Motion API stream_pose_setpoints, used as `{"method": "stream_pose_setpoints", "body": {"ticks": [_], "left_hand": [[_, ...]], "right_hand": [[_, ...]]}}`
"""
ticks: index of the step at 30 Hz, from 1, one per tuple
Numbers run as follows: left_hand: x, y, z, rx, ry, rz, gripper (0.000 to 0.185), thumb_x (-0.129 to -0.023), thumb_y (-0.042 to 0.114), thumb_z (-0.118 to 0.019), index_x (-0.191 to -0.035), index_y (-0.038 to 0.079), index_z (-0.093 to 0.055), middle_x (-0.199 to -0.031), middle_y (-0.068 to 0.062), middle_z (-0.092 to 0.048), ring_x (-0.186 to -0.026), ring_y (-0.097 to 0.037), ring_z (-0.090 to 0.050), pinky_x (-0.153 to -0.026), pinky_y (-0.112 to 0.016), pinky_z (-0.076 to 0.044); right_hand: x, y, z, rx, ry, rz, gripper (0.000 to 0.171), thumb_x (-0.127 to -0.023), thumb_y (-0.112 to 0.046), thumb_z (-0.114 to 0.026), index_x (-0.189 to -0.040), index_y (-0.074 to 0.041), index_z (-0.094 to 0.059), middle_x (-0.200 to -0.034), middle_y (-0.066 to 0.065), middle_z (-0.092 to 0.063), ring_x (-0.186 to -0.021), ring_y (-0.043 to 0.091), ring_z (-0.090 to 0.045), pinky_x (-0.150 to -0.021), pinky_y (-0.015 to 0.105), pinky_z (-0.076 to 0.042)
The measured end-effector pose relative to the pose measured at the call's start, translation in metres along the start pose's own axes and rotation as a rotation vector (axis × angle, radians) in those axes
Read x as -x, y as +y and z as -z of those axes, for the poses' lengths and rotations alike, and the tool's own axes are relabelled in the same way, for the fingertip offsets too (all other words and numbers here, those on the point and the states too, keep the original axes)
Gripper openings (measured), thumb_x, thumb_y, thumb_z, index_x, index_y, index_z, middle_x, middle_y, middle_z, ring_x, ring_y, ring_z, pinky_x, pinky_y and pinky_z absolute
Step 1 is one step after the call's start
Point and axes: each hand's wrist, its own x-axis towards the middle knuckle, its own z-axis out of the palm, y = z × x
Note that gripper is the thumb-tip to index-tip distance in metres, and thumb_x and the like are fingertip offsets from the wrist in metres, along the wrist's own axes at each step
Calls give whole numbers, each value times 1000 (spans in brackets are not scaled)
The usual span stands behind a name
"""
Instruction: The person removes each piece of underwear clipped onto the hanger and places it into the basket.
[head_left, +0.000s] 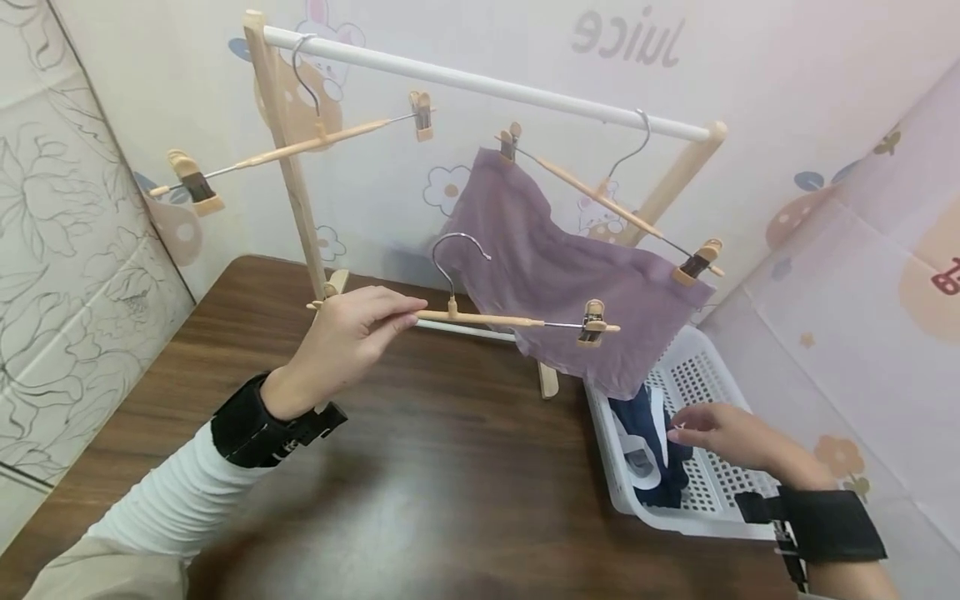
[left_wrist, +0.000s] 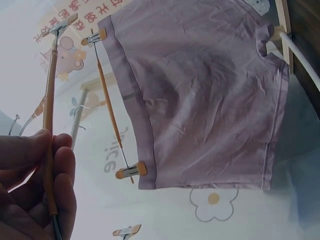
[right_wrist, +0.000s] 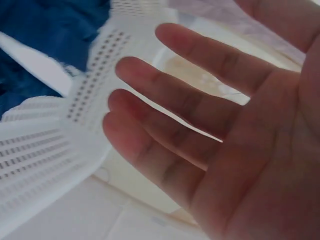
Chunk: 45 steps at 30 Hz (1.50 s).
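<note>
My left hand [head_left: 341, 346] grips the wooden bar of a clip hanger [head_left: 487, 319] left of its metal hook, holding it up in front of the rack. One clip shows at the hanger's right end; my hand covers much of the left part. In the left wrist view, fingers and thumb wrap the bar. My right hand [head_left: 731, 433] is over the white basket [head_left: 720, 358], its fingers loosely extended and holding nothing. Below the fingertips lie dark blue clothes [head_left: 678, 479] with white parts. The right wrist view shows the spread fingers beside the basket's perforated wall.
A wooden rack with a white rail [head_left: 480, 82] stands at the back of the brown table [head_left: 420, 467]. From it hang a bare clip hanger [head_left: 315, 143] at left and mauve shorts [head_left: 555, 267] clipped to another hanger [head_left: 592, 193] at right. Patterned walls [head_left: 847, 275] enclose the table.
</note>
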Motion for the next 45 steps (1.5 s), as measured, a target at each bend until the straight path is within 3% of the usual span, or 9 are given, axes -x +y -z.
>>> {"method": "stream_pose_setpoints", "body": {"ticks": [7, 11, 13, 17, 20, 25, 32, 39, 45], "left_hand": [[2, 0, 7, -23, 4, 10, 19, -81, 1, -76, -100, 4, -77, -91, -6, -76, -84, -17, -70, -75, -17, -49], [5, 0, 9, -11, 27, 29, 21, -80, 0, -76, -100, 4, -77, -91, -7, -76, -82, -16, -70, -72, -13, -48], [5, 0, 10, -4, 30, 32, 20, -79, -1, -76, -99, 4, -77, -92, -8, -76, -82, -16, -70, -73, -11, -48], [5, 0, 12, -13, 34, 26, 19, -79, -2, -76, -97, 4, -77, -90, -7, -76, -83, -17, -71, -76, -9, -47], [5, 0, 13, -21, 43, 22, 20, -78, -3, -77, -96, 4, -77, -88, -7, -76, -81, -17, -71, -73, -9, -46], [6, 1, 15, -32, 65, 20, 20, -77, -4, -77, -96, 3, -78, -88, -7, -76, -81, -17, -70, -72, -10, -45], [6, 7, 20, -26, 100, 36, 22, -78, -6, -75, -98, 3, -77, -86, -6, -74, -71, -9, -56, -58, -11, -36], [7, 10, 27, -109, 147, 17, 18, -80, -4, -75, -97, 2, -77, -87, -6, -74, -78, -16, -68, -71, -9, -44], [-1, 8, 35, -178, 194, -31, 14, -82, -2, -74, -95, 0, -77, -86, -11, -74, -75, -20, -68, -69, -12, -45]], "right_hand": [[10, -17, 1, 9, 236, 48, 32, -94, -25, -63, -112, 1, -67, -114, 27, -66, -105, 48, -61, -79, 58, -52], [16, -27, 2, 18, 360, 78, 26, -93, -22, -65, -108, -1, -69, -113, 27, -65, -103, 46, -61, -73, 48, -55], [20, -33, 3, 28, 418, 91, 23, -92, -21, -66, -106, -3, -70, -113, 25, -65, -102, 40, -61, -70, 40, -55], [27, -43, 3, 35, 518, 136, 19, -91, -18, -69, -107, -7, -71, -114, 21, -66, -98, 3, -59, -69, 30, -55], [28, -50, 2, 37, 572, 161, 22, -89, -18, -71, -109, -10, -71, -114, 17, -68, -91, -15, -49, -68, 24, -52], [32, -60, -1, 12, 646, 201, 30, -87, -14, -73, -116, -8, -69, -112, 16, -70, -82, -12, -55, -66, 14, -47], [30, -82, -7, -9, 763, 299, 34, -84, -5, -73, -117, -7, -68, -103, 12, -72, -87, -18, -52, -71, 5, -44], [11, -107, -13, -101, 884, 462, 52, -74, 12, -73, -124, 0, -63, -98, 16, -71, -94, -11, -55, -79, 2, -44], [1, -116, -15, -102, 889, 521, 51, -73, 13, -75, -121, 1, -63, -99, 14, -70, -93, -5, -58, -78, 5, -46]]}}
